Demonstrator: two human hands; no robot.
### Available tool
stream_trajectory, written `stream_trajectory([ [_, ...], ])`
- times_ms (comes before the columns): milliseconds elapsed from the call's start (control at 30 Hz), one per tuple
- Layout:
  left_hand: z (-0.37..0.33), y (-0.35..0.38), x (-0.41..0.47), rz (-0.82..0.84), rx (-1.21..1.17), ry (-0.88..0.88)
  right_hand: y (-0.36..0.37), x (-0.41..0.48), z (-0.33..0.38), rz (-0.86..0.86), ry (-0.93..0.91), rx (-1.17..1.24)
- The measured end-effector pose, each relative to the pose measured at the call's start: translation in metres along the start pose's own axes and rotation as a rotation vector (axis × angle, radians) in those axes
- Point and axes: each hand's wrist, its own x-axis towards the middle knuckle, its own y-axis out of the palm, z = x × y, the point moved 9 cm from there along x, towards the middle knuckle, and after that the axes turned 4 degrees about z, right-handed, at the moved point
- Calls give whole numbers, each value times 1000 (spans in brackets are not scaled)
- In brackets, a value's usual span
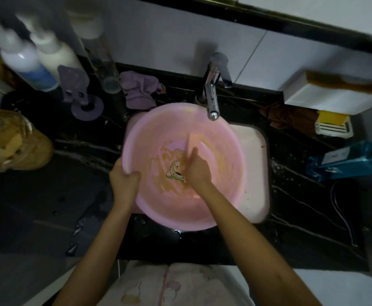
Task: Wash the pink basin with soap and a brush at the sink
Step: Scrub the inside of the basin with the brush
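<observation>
The round pink basin (149, 133) rests over the white sink (253, 173), under the chrome tap (211, 100). Brownish-yellow smears and a small printed picture mark its bottom. My left hand (123, 180) grips the basin's near-left rim. My right hand (197, 167) is inside the basin, closed on a pale brush (197, 140) whose head presses against the bottom. A yellow soap bar (333, 118) lies in a white dish at the right.
Black marble counter (48, 206) surrounds the sink, wet near the front. Bottles (37, 62), a purple cloth (138, 91) and a purple holder stand at the back left. A brown rag (289, 115), a blue bottle (346, 160) and a white box with a brown brush (342, 82) sit right.
</observation>
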Motion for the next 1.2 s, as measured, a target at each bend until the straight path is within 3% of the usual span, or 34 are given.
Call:
stream_trajectory([
  [100, -5, -2, -1, -29, 4, 20, 39, -40, 34, 232, -368, 16],
  [167, -3, -3, -1, -41, 14, -8, 54, -67, 22, 351, -529, -176],
  [267, -1, 0, 0, -23, 10, -20, 22, -33, -22, 201, -370, -381],
  [367, -1, -1, 3, -39, 21, -19, -10, 10, -20, 4, -170, -269],
  [467, -2, -2, 3, -66, 71, -12, 31, -9, 26, 158, -395, -156],
  [567, 2, -3, 4, -52, 86, -35, 52, -50, 7, 315, -646, -388],
  [667, 6, -1, 5, -37, 76, -49, 10, -23, -31, 177, -494, -581],
  [767, 6, 0, 5, -45, 66, -54, -11, 7, -11, 50, -287, -392],
  [833, 7, -1, 4, -49, 68, -56, 17, -7, 19, 135, -390, -317],
  [933, 10, -2, 6, -24, 78, -88, 49, -45, 19, 274, -620, -552],
  [1033, 15, -1, 9, 41, 104, -124, 16, -24, -6, 224, -572, -722],
  [1133, 14, -1, 8, 112, 122, -133, -15, 12, 1, 51, -336, -511],
  [1200, 9, 0, 7, 134, 114, -117, 8, 4, 24, 99, -347, -297],
])
